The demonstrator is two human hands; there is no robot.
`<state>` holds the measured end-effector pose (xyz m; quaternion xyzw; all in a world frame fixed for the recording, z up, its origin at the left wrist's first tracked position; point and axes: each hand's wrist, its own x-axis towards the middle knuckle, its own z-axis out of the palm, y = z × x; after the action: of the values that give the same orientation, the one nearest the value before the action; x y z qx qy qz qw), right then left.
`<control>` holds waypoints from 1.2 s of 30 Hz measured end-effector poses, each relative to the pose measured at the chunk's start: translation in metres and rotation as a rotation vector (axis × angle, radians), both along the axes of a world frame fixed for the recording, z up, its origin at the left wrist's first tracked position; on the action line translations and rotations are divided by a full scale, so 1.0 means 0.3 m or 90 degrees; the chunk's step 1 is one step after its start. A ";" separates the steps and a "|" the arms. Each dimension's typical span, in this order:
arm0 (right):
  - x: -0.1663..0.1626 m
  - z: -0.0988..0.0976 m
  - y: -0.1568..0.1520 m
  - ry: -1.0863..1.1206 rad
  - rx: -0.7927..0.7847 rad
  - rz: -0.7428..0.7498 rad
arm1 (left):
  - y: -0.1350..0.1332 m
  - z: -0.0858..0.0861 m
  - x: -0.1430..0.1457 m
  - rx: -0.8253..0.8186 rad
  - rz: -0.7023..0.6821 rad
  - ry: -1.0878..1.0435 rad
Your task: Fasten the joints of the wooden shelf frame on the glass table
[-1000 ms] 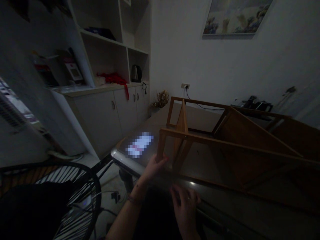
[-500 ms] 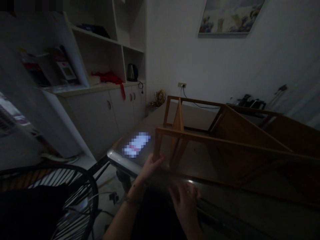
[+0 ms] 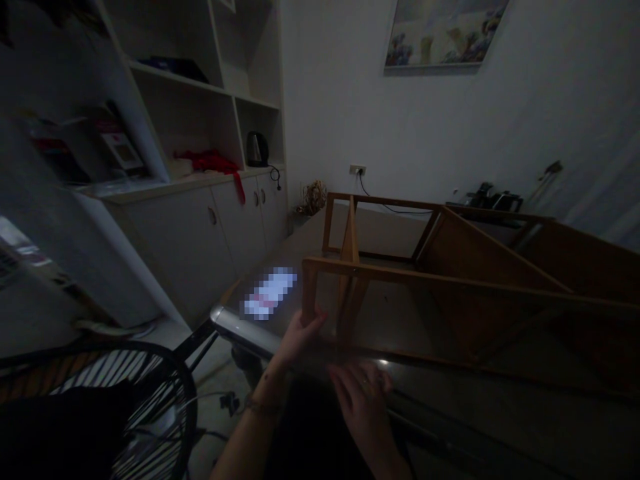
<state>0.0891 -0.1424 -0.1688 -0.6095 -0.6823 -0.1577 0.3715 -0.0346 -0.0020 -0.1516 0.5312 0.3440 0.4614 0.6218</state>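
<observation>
Steadying a wooden frame (image 3: 450, 283) laid on its side across a dark glossy table (image 3: 500, 413), by the look of it: mid-handling, near corner in hand, nothing lifted yet. Gripping with the left hand (image 3: 300, 330), fingers curled round the foot of the frame's near-left corner post (image 3: 310, 293). Hovering with the right hand (image 3: 360, 393) at about five o'clock from the left one, fingers spread and loose, holding nothing, over the table's near edge just short of the frame's bottom rail; cannot tell whether touching the tabletop, too dark. Stretching from that post toward two and three o'clock, long rails and a slanted panel, running well away to the far right of the table. Just beside the post at ten o'clock, flat on the table corner, a phone (image 3: 270, 293) with a lit screen. Farther off at ten to eleven o'clock, white cabinets (image 3: 200, 233) with a kettle (image 3: 257, 149) and a red cloth (image 3: 213, 161) on the counter; at one o'clock, high on the wall, a painting (image 3: 440, 33); at eight o'clock, low down, a round wire chair (image 3: 150, 373). As for any further shifting of the frame: calls for a second firm hold on a rail to balance the long far end, a slow slide rather than a jerk, and clearance kept from the phone.
</observation>
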 end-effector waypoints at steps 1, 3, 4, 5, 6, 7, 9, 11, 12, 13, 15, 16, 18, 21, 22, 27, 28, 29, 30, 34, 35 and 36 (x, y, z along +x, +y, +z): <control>0.001 -0.002 -0.001 0.008 -0.005 0.000 | 0.000 0.004 0.000 0.002 -0.002 -0.001; 0.004 -0.006 -0.002 0.028 -0.019 0.004 | 0.001 0.008 0.000 0.007 -0.006 -0.001; 0.007 -0.007 -0.002 0.036 -0.029 0.009 | 0.002 0.009 0.000 0.009 -0.006 0.000; 0.010 -0.007 -0.002 0.041 -0.036 0.018 | 0.003 0.009 0.000 0.011 -0.006 0.002; 0.014 -0.006 -0.002 0.042 -0.041 0.028 | 0.004 0.008 0.000 0.012 -0.004 0.004; 0.019 -0.005 -0.002 0.039 -0.043 0.038 | 0.005 0.006 -0.001 0.013 -0.002 0.004; 0.029 0.000 -0.003 0.022 -0.048 0.059 | 0.006 0.002 -0.001 0.013 -0.002 0.005; 0.039 0.006 -0.006 0.004 -0.061 0.075 | 0.007 -0.001 -0.001 0.011 -0.006 0.004; 0.043 0.008 -0.008 -0.002 -0.070 0.080 | 0.007 -0.002 -0.001 0.009 -0.009 0.003; 0.047 0.009 -0.009 -0.006 -0.076 0.083 | 0.007 -0.003 -0.001 0.007 -0.011 0.002; 0.055 0.008 -0.008 -0.019 -0.080 0.084 | 0.006 -0.003 -0.001 0.005 -0.009 -0.001; 0.059 0.006 -0.006 -0.028 -0.080 0.085 | 0.005 -0.004 -0.001 0.004 -0.006 -0.003; 0.068 -0.001 0.000 -0.049 -0.075 0.088 | 0.004 -0.004 -0.001 0.000 -0.006 -0.005; 0.079 -0.011 0.011 -0.063 -0.075 0.088 | 0.003 -0.003 -0.001 -0.007 -0.013 -0.010; 0.081 -0.013 0.014 -0.063 -0.077 0.089 | 0.003 -0.003 -0.001 -0.010 -0.010 -0.011; 0.078 -0.017 0.023 -0.036 -0.099 0.096 | 0.003 -0.001 -0.002 -0.016 0.009 -0.001; 0.075 -0.017 0.023 -0.027 -0.099 0.094 | 0.004 0.000 -0.003 -0.012 0.005 0.002; 0.072 -0.016 0.024 -0.019 -0.098 0.093 | 0.004 0.001 -0.004 -0.006 0.000 0.004; 0.069 -0.016 0.024 -0.013 -0.097 0.093 | 0.004 0.003 -0.005 -0.001 -0.002 0.004; 0.058 -0.019 0.028 0.012 -0.089 0.094 | 0.005 0.005 -0.006 0.000 -0.005 -0.002; 0.055 -0.021 0.031 0.017 -0.073 0.093 | 0.005 0.004 -0.006 -0.004 -0.004 -0.004; 0.053 -0.024 0.034 0.020 -0.053 0.093 | 0.005 0.002 -0.006 -0.008 -0.003 -0.005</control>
<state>0.1049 -0.1323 -0.1761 -0.5755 -0.7249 -0.0923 0.3671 -0.0362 -0.0006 -0.1509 0.5265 0.3433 0.4600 0.6272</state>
